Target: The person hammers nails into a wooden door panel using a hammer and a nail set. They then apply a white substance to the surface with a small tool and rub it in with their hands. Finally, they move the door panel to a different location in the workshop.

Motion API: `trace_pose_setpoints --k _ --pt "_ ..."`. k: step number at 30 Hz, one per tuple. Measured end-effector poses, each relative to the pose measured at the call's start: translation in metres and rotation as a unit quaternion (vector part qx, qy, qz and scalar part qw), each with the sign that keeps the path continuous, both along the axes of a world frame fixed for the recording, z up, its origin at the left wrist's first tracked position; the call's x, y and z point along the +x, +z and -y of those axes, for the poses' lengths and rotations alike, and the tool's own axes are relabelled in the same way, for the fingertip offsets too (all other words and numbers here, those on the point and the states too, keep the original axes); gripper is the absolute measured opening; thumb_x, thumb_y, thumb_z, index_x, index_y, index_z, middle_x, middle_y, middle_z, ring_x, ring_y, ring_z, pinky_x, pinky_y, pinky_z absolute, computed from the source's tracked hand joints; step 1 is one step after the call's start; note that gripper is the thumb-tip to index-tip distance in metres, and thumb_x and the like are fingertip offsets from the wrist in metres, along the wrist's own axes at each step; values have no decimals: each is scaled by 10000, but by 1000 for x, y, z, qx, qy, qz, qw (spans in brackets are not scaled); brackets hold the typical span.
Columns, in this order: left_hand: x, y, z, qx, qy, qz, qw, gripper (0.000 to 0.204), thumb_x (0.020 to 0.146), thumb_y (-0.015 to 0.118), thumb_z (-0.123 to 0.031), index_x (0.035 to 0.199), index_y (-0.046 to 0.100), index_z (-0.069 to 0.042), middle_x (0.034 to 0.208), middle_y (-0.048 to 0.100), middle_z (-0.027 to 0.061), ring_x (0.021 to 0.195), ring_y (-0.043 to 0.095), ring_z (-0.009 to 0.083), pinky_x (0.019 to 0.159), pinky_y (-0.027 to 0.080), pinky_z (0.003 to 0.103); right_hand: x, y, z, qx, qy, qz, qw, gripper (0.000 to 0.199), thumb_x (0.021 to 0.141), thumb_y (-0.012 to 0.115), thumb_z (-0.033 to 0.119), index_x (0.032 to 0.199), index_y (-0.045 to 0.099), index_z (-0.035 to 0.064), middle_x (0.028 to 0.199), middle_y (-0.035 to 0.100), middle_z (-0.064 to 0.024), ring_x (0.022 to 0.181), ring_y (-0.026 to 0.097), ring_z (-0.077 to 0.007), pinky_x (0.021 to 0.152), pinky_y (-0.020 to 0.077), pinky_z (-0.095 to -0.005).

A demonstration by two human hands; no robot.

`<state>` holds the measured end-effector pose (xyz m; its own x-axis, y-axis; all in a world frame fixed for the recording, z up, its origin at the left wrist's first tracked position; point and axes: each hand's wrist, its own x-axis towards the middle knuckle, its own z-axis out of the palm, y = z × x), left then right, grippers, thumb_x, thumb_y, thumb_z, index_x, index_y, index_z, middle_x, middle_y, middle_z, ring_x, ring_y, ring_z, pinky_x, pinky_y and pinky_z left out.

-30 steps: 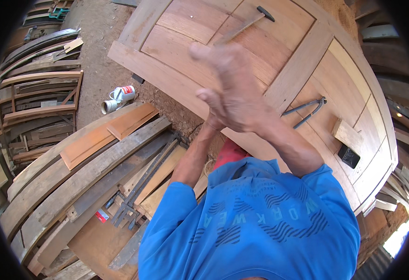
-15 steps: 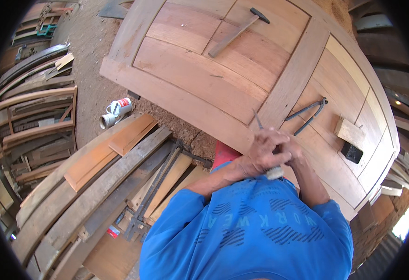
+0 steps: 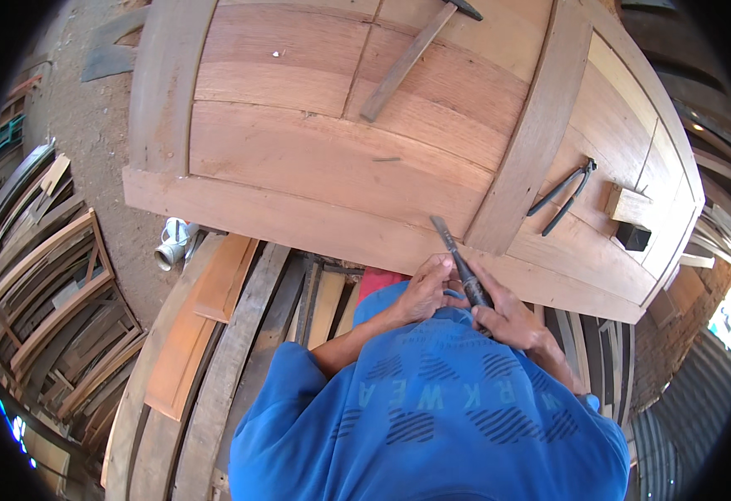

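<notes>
In my right hand (image 3: 503, 316) is a chisel (image 3: 474, 286), its dark handle gripped and its narrow blade pointing up and left over the near edge of the wooden panel door (image 3: 299, 213). Beside it, close to my blue shirt, my left hand (image 3: 425, 290) has its fingers bent together. Whatever they may hold is too small or hidden to make out. A pair of pincers (image 3: 562, 196) lies on the door to the right of the chisel. Farther off, a hammer (image 3: 407, 63) with a wooden handle rests on the panels.
A wood block (image 3: 628, 203) and a small black box-shaped piece (image 3: 632, 236) sit at the door's right. Long planks (image 3: 232, 376) lie at my left, near a white container (image 3: 172, 242) on the ground. Stacked curved timbers (image 3: 48, 292) stand farther left.
My hands have separated slightly, and the chisel now shows clearly in the right one, its blade tilted up-left. The view has shifted, so the door sits farther left in the picture.
</notes>
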<state>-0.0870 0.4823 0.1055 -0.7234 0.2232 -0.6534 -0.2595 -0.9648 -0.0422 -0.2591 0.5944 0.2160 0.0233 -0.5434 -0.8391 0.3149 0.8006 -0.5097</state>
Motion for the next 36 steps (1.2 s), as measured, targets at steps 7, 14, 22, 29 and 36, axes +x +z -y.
trace_pose_setpoints --k 7,14,22,29,36 --pt "-10 -4 7 28 -47 10 998 268 1084 474 -394 1117 561 -143 1053 652 49 954 651 190 746 575 393 -4 17 36 18 96 -58 994 835 862 517 33 1625 179 78 1270 616 -320 1045 678 -438 946 516 -445" --pt "-1 -7 12 73 -13 13 997 259 1086 477 -349 1137 544 -104 986 677 77 859 694 205 677 618 393 6 15 51 21 114 -88 989 765 886 528 52 1599 249 44 1263 618 -340 1155 638 -454 1001 495 -447" --pt "0 -12 13 133 37 -6 990 320 1087 479 -354 1158 603 -68 1051 698 103 943 700 204 755 610 369 -8 13 70 38 113 -71 990 676 895 527 62 1542 350 -23 1200 645 -345 1143 649 -454 999 500 -445" --pt "-3 -13 18 178 85 -37 980 368 1093 465 -349 1216 582 -23 1110 695 145 995 707 231 803 620 402 -16 5 82 32 144 -64 987 674 876 521 67 1522 367 -52 1186 641 -368 1146 644 -468 1005 498 -455" --pt "5 -17 20 173 93 -20 980 376 1106 428 -344 1247 560 -21 1140 686 144 969 715 233 792 624 382 -2 2 98 82 148 -69 983 689 867 506 76 1528 360 -49 1194 633 -377 1158 636 -468 1030 479 -457"
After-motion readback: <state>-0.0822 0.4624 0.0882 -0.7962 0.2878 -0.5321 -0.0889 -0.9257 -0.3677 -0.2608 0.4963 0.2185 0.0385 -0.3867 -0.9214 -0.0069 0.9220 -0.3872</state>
